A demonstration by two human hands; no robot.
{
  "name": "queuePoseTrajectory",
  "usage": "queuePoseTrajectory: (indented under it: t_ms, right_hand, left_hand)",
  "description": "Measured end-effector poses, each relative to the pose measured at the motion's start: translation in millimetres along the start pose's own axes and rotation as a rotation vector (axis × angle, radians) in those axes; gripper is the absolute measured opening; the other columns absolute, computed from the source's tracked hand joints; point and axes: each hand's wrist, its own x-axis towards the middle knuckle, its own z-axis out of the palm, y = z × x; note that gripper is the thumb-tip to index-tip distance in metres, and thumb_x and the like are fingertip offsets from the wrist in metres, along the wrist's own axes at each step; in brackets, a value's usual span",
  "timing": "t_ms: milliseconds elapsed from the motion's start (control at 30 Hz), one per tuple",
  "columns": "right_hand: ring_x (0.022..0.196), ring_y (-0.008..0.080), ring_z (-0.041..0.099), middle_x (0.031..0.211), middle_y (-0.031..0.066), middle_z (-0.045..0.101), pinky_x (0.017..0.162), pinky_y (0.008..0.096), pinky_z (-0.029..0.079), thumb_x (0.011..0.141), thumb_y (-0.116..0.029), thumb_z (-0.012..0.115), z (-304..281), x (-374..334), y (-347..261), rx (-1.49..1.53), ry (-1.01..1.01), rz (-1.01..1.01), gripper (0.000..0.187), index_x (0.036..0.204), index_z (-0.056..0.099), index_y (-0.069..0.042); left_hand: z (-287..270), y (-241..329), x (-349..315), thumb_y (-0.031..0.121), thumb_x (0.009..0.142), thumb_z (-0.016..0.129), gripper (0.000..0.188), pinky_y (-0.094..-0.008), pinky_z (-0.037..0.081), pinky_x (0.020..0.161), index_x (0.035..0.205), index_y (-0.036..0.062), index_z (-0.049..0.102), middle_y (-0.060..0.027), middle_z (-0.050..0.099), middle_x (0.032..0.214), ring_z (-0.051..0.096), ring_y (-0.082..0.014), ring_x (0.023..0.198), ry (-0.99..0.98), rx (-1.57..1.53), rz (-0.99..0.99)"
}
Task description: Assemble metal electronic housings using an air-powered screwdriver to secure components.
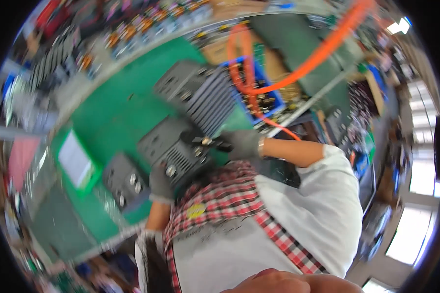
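Observation:
A dark grey metal housing (166,144) with a vented face and round silver fittings lies on the green work mat, close to my body. My left hand (160,183), in a grey glove, grips its near left side; the fingertips are blurred. My gloved right hand (245,144) is closed round a black hand tool (222,145) at the housing's right side. Motion blur hides the tool's exact kind. Just beyond lies a second grey housing with ribbed cooling fins (212,100). To the left, a smaller grey panel (124,179) carries several silver connectors.
An orange hose (298,73) loops down over a blue bin (277,100) of small brass-coloured parts at the right. A green tray with white sheets (75,158) sits at the left of the mat (120,107). Rows of parts (151,27) line the far side.

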Motion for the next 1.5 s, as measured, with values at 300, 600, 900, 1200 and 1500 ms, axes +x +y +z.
queuePoseTrajectory:
  t_ms: [300, 600, 900, 1200, 1500]
  right_hand:
    - [0.074, 0.0365, 0.057, 0.076, 0.0208, 0.058, 0.065, 0.0391, 0.045, 0.061, -0.023, 0.061, 0.8, 22.5, -5.6, 0.015, -0.061, 0.097, 0.043, 0.095, 0.044, -0.003]
    - [0.066, 0.0293, 0.059, 0.071, 0.0163, 0.058, 0.059, 0.0352, 0.046, 0.06, -0.022, 0.061, -2.5, 28.7, -6.1, 0.096, -0.126, 0.129, 0.044, 0.096, 0.046, -0.002]
    - [0.071, 0.0311, 0.059, 0.076, 0.0194, 0.058, 0.064, 0.0349, 0.046, 0.061, -0.021, 0.06, 25.5, 24.2, -1.0, 0.113, -0.015, 0.152, 0.045, 0.097, 0.045, 0.0]
    - [0.072, 0.0331, 0.059, 0.077, 0.0192, 0.059, 0.065, 0.0363, 0.046, 0.06, -0.023, 0.061, 10.0, 24.8, -7.1, 0.029, -0.063, 0.136, 0.044, 0.096, 0.048, -0.001]
    - [0.073, 0.0358, 0.058, 0.076, 0.0194, 0.059, 0.065, 0.0392, 0.045, 0.059, -0.023, 0.062, 4.2, -9.3, -2.6, -0.12, -0.018, 0.06, 0.052, 0.105, 0.045, -0.007]
  left_hand:
    - [15.7, 27.2, 6.0, 0.014, 0.08, 0.047, 0.019, -0.03, 0.047, 0.064, 0.095, 0.0025, 0.051, -0.0089, 0.054, 0.083, 0.055, -0.0194, 0.073, 0.2, -1.039, -0.831]
    - [22.8, 33.2, 2.3, 0.013, 0.084, 0.043, 0.017, -0.0296, 0.049, 0.061, 0.095, 0.0016, 0.047, -0.0087, 0.054, 0.087, 0.055, -0.0179, 0.072, 0.361, -1.362, -0.975]
    - [31.2, 32.8, 0.1, 0.015, 0.081, 0.046, 0.019, -0.0281, 0.046, 0.062, 0.095, 0.0012, 0.048, -0.0083, 0.055, 0.084, 0.054, -0.0167, 0.068, 0.454, -1.336, -0.971]
    - [27.1, 32.9, 2.9, 0.012, 0.081, 0.041, 0.022, -0.04, 0.051, 0.059, 0.103, 0.0069, 0.043, -0.0104, 0.055, 0.089, 0.058, -0.0248, 0.074, 0.395, -1.466, -0.91]
    - [21.3, 32.1, 3.6, 0.009, 0.082, 0.039, 0.023, -0.0431, 0.053, 0.061, 0.104, 0.0058, 0.041, -0.0131, 0.053, 0.092, 0.058, -0.0276, 0.075, 0.309, -1.54, -0.953]
